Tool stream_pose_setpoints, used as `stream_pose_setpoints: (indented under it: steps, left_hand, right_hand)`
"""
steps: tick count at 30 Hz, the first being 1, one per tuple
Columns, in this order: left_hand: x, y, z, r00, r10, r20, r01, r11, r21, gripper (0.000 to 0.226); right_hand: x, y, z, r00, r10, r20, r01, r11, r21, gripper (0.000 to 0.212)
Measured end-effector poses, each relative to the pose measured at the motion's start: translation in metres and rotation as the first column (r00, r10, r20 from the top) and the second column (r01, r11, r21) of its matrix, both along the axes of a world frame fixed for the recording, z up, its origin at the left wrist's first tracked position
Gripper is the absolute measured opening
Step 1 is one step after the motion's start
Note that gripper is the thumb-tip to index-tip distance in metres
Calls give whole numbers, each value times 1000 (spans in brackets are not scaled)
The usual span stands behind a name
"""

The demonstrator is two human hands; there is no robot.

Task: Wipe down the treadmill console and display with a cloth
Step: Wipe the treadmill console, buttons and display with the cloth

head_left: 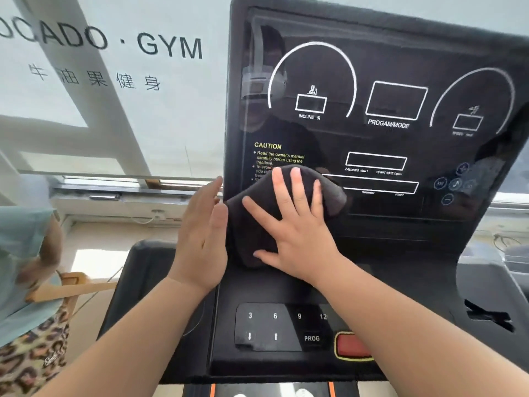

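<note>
cloth (257, 224) being pressed flat against lower left of display (400, 67) by right hand (292, 233), fingers (282, 187) spread wide, not clamped. left hand (200, 239) being held open just left of cloth, fingers together, edge-on by display's side; contact with cloth cannot be told. keypad (274, 325) and red button (350, 346) lying below right wrist. risks: wrist being dragged over red button or keys on downward stroke, machine being triggered; loose cloth fold slipping from under flat palm, streaks being left on glossy display.
</note>
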State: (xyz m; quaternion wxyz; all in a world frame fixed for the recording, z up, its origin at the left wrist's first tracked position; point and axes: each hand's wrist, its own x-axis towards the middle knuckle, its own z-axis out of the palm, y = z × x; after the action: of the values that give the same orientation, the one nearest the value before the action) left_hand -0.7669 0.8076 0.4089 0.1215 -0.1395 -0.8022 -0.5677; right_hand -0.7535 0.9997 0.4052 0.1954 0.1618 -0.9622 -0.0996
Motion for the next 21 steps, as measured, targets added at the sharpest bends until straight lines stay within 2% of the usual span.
stream_pose_setpoints:
  steps: [3, 5, 9, 13, 17, 21]
  left_hand:
    - [-14, 8, 5, 1000, 23, 12, -24, 998, 63, 65]
    - [-22, 8, 10, 999, 33, 38, -38, 991, 128, 73]
    - [-28, 3, 20, 993, -8, 117, -16, 978, 206, 73]
    - [-35, -4, 20, 983, -53, 174, 11, 973, 232, 67]
    - [-36, -9, 22, 985, -19, 169, -36, 949, 312, 56]
    - [-30, -8, 25, 992, 84, 89, -113, 907, 406, 63]
  right_hand:
    - [-15, 12, 19, 998, 61, -6, -61, 997, 36, 122]
    - [-32, 17, 42, 994, 104, -35, -103, 993, 53, 118]
    - [-83, 20, 108, 977, 130, -169, -108, 985, 134, 105]
    - [-116, 8, 152, 968, 104, -230, -69, 986, 155, 106]
    - [-105, -5, 134, 977, 63, -203, -28, 985, 172, 105]
    - [-71, -4, 75, 981, 172, -85, -149, 963, 227, 94]
